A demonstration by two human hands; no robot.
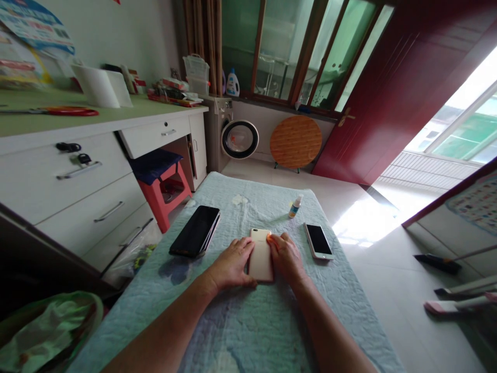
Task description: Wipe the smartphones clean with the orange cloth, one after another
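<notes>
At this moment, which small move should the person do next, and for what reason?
Probably the right hand should slide the small orange item lower along the gold smartphone. The item sits near the phone's upper right edge, the lower part of its back is uncovered, and the left hand steadies the left edge.

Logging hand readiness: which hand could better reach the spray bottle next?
Probably the right hand: nearer the spray bottle, though something orange is at its fingertips; the left hand braces the gold phone.
</notes>
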